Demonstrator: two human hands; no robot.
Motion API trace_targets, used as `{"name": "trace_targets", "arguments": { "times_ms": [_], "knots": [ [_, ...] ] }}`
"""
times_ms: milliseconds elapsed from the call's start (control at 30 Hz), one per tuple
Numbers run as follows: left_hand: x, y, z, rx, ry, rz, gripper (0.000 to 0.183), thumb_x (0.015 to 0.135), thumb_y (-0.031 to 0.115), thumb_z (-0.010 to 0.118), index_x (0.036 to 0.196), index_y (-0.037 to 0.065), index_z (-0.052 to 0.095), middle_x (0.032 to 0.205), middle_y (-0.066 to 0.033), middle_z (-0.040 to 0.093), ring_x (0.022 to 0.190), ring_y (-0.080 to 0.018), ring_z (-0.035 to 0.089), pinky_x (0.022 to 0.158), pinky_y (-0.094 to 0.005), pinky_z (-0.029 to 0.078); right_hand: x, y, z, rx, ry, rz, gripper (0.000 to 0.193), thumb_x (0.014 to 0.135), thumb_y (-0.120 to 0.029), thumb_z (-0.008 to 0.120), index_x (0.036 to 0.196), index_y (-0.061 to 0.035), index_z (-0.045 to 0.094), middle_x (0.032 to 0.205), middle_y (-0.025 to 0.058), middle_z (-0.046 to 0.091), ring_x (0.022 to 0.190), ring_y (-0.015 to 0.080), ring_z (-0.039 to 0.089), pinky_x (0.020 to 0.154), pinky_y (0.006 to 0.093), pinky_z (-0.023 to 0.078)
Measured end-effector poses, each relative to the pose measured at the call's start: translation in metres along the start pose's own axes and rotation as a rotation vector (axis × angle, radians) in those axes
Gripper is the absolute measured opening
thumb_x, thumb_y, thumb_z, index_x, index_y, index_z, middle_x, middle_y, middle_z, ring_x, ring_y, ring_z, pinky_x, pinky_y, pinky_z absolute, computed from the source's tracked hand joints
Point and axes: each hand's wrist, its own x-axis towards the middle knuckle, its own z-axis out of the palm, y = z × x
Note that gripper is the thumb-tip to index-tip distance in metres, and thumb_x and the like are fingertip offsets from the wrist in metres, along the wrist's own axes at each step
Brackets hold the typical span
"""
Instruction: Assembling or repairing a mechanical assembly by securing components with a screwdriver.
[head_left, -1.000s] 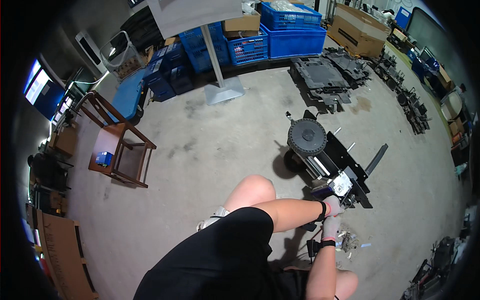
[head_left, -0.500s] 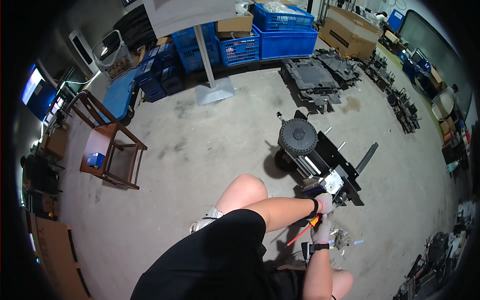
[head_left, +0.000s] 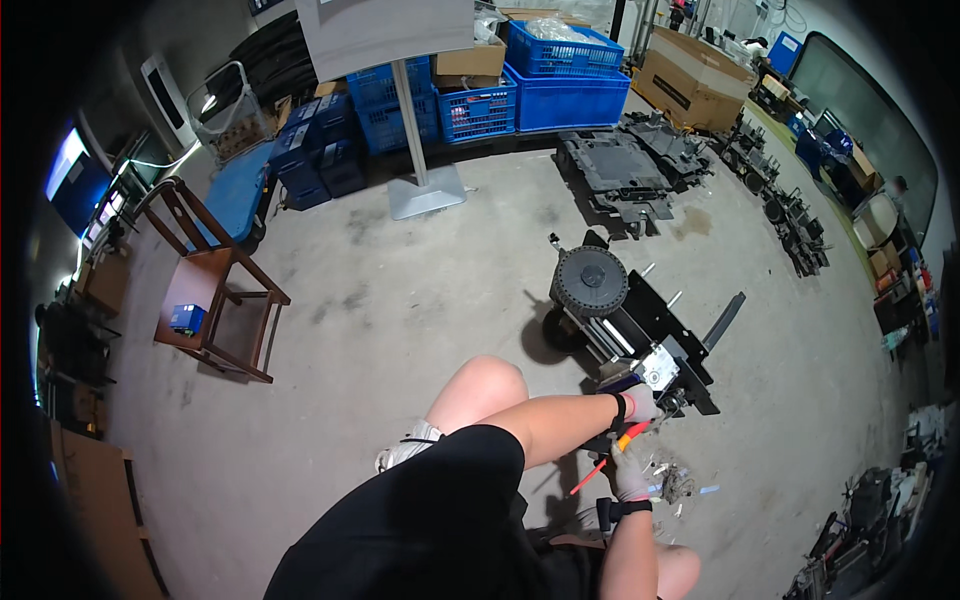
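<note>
A black wheeled machine part (head_left: 640, 315), with a round ribbed wheel on top and a silver metal block (head_left: 658, 368), rests on the floor ahead to the right. My left hand (head_left: 640, 402), in a pale glove, is at its near end beside the block. Its fingers look closed there, but what they hold is hidden. Just below, my gloved right hand (head_left: 629, 474) is closed on a screwdriver (head_left: 634, 434) with a red-and-orange handle. Its thin red shaft points down to the left, away from the machine part.
Small scraps and a tangled grey bundle (head_left: 679, 484) lie right of my right hand. A wooden chair (head_left: 205, 290) holds a small blue box. Flat black chassis parts (head_left: 615, 170) lie beyond, before blue crates (head_left: 570, 100). More dark parts (head_left: 870, 525) lie at lower right.
My right hand has drawn slightly away from my left hand, down and to the left, and more of the screwdriver's handle shows. My left hand stays at the machine part.
</note>
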Motion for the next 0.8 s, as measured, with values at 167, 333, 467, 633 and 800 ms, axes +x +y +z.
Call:
{"name": "trace_targets", "arguments": {
  "times_ms": [167,333,467,633,800],
  "knots": [
    [0.011,-0.016,0.014,-0.087,0.048,-0.061,0.048,0.083,0.045,0.065,0.075,-0.001,0.072,0.074,-0.0218,0.068,0.068,-0.035,0.066,0.067,-0.0427,0.051,-0.011,-0.031,-0.012,1.01,-0.159,0.379,0.035,0.104,-0.03,0.05,0.128,-0.0048,0.051,0.108,0.0085,0.059,0.095,0.0287,0.064,0.086,0.048,0.054],
    [0.008,-0.003,0.016,-0.175,0.034,-0.026,0.043,0.082,0.04,0.068,0.075,-0.003,0.071,0.07,-0.018,0.068,0.065,-0.03,0.066,0.064,-0.0403,0.052,-0.01,-0.043,-0.012,0.933,-0.065,0.431,0.036,0.103,-0.027,0.051,0.129,-0.0021,0.051,0.113,0.0081,0.06,0.096,0.0253,0.065,0.081,0.045,0.057],
    [-0.021,0.049,0.029,-0.591,-0.129,-0.142,0.038,0.084,0.031,0.071,0.089,-0.006,0.065,0.068,-0.0127,0.066,0.059,-0.0247,0.064,0.06,-0.0384,0.053,-0.017,-0.038,-0.024,0.845,0.024,0.425,0.03,0.103,-0.024,0.051,0.123,-0.0022,0.053,0.111,0.0099,0.063,0.09,0.0228,0.068,0.07,0.0389,0.061],
    [-0.019,0.023,0.035,-0.314,0.257,-0.177,0.046,0.079,0.044,0.077,0.08,-0.001,0.07,0.089,-0.0212,0.071,0.085,-0.0352,0.07,0.077,-0.0417,0.054,0.014,-0.018,0.0,0.525,0.07,0.421,0.022,0.093,-0.017,0.061,0.106,0.0012,0.06,0.089,0.0097,0.067,0.077,0.0218,0.068,0.063,0.034,0.057],
    [-0.011,0.001,0.024,-0.646,0.131,-0.372,0.038,0.082,0.038,0.075,0.075,0.002,0.068,0.073,-0.0157,0.067,0.073,-0.0301,0.068,0.068,-0.0415,0.053,0.026,-0.004,0.013,0.075,0.158,0.309,0.024,0.08,-0.011,0.06,0.101,0.0018,0.064,0.084,0.0142,0.068,0.069,0.0227,0.07,0.057,0.0369,0.059]
  ]
}}
